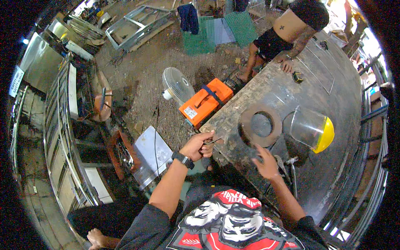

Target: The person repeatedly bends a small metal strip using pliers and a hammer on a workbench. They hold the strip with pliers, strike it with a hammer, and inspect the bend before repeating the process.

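Observation:
My left hand (196, 146), with a black watch on its wrist, is closed around a thin dark metal rod (213, 141), which juts out to the right near the table corner. Most of the rod is hidden in my fingers, so I cannot tell its kind. Over the table, my right hand (266, 163) has its fingers apart and holds nothing visible. It hovers just nearer to me than a thick brown ring (273, 135) lying flat. Beside this hand are a hammer (294, 175) and a plier-like metal tool (282, 164). A clear face shield with a yellow crown (323, 135) lies right of the ring.
An orange machine with a handle (208, 100) stands by the table's (233, 110) left edge, next to a fan (177, 83). Another person (287, 31) leans at the far end, near a tape measure (297, 77). Metal frames (56, 137) stand at left.

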`<state>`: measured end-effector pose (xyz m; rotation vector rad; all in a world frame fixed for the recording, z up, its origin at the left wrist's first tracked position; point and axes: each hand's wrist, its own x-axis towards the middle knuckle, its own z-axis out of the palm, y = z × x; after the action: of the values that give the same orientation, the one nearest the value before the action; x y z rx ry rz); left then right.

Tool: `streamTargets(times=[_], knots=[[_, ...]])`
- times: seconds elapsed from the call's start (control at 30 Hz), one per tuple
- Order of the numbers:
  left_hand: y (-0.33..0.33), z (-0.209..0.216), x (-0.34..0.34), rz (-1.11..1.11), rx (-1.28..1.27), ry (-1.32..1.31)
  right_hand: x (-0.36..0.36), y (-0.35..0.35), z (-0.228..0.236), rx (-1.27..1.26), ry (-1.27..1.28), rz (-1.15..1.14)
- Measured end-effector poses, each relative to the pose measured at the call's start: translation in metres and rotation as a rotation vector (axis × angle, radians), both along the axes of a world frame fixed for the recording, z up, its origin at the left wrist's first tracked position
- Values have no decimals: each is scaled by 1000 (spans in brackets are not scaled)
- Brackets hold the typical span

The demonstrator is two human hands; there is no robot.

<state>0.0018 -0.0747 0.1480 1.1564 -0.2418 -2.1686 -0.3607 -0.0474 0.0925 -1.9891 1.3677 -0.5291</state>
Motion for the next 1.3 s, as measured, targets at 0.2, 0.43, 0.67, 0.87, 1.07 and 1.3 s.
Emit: streamTargets(times=[0.2,0.43,0.67,0.87,1.07,1.3], knots=[[-14,-70,23,-117,66,-11,155,-57,-7,124,-180,160],[-16,-130,55,281,-84,-617,177,-85,-72,-332,-22,324],[10,-169,50,106,-594,-1303,190,-102,-112,-382,-61,257],[0,-182,34,267,-583,-1227,193,-99,-116,-365,-9,174],[-9,-186,37,304,-647,-1211,197,-103,-106,-320,-42,178],[-8,-183,36,377,-585,-1099,194,-105,-105,-279,-77,151]])
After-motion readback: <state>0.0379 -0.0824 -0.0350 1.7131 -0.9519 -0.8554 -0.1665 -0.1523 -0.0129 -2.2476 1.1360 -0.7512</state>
